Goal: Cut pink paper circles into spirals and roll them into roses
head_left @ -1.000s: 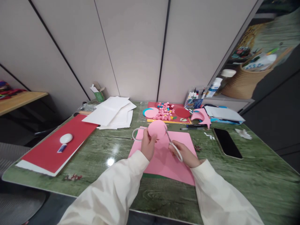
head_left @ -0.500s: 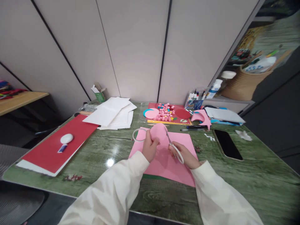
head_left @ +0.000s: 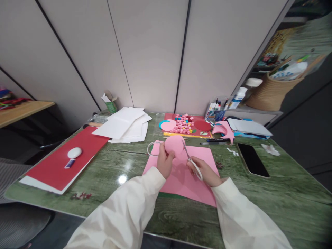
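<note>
My left hand [head_left: 165,162] pinches a round piece of pink paper [head_left: 174,144] at its lower left edge, above a large pink sheet [head_left: 184,183] on the green table. My right hand [head_left: 203,169] is closed on white-handled scissors [head_left: 196,168]. Their blades point up and to the left, at the right edge of the round piece. A white ring [head_left: 150,149] lies beside my left hand, at the sheet's upper left corner. Beyond my hands, small pink pieces [head_left: 183,124] and paper circles [head_left: 168,125] lie on and beside a red sheet.
White papers [head_left: 121,122] and a red sheet [head_left: 64,159] with a white round object [head_left: 74,152] are at left. At right are a phone [head_left: 252,160], pens [head_left: 218,140], a pink offcut [head_left: 223,129] and a pen holder [head_left: 215,112]. A partition wall stands behind.
The round pink piece has turned slightly in my left hand and moved a little left, showing more of its face. My right hand and the scissors have barely moved.
</note>
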